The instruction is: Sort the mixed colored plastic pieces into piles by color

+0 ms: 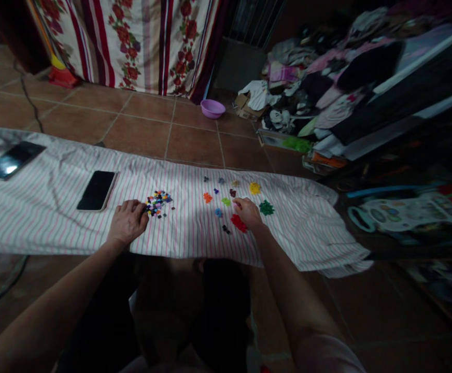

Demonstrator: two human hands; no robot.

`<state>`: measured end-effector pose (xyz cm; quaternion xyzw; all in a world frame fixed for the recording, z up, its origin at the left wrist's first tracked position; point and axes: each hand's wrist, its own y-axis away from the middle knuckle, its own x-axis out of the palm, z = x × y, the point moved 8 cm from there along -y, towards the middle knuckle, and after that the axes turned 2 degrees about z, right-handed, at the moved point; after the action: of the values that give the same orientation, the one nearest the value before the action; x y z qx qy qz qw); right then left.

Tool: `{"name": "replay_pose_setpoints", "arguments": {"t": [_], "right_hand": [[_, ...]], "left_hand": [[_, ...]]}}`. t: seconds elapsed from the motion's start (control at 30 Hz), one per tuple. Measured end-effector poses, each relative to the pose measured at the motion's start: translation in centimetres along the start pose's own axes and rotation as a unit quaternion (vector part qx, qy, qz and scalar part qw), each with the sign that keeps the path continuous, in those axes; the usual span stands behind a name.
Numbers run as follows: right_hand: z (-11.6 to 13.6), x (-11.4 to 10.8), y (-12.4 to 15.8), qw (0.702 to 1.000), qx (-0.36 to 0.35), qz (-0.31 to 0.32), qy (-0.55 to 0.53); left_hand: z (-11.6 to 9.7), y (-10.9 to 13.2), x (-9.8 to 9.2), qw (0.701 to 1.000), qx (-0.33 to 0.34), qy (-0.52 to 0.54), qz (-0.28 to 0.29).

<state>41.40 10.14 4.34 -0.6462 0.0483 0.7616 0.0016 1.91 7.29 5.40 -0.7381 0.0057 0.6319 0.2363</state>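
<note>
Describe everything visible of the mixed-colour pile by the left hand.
The mixed-colour pile is a loose heap of tiny pieces, apparently plastic, in black, blue, orange, yellow, white and lilac. It lies on the striped cloth, between the phone and the orange cluster. A few pieces sit apart at its near and right edges. The left hand is at its left edge, seemingly touching it; exact shapes are too small to tell.

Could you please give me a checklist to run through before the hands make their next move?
1. Left hand at the mixed pile: ok, at its left edge.
2. Right hand near the light green pieces: ok, just right of them.
3. Piece pinched in the right hand: cannot tell, too small.
4. Mixed pile fully gathered: not ok, a stray piece lies to its right.
5. Yellow pieces apart from dark green pieces: ok, cloth shows between.
</note>
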Motion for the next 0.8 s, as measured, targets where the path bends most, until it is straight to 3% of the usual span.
{"name": "replay_pose_setpoints", "arguments": {"t": [0.8], "right_hand": [[0.45, -0.09, -0.05, 0.999, 0.000, 0.030, 0.036]], "left_hand": [[-0.15, 0.00, -0.20, 1.000, 0.008, -0.005, 0.002]]}}
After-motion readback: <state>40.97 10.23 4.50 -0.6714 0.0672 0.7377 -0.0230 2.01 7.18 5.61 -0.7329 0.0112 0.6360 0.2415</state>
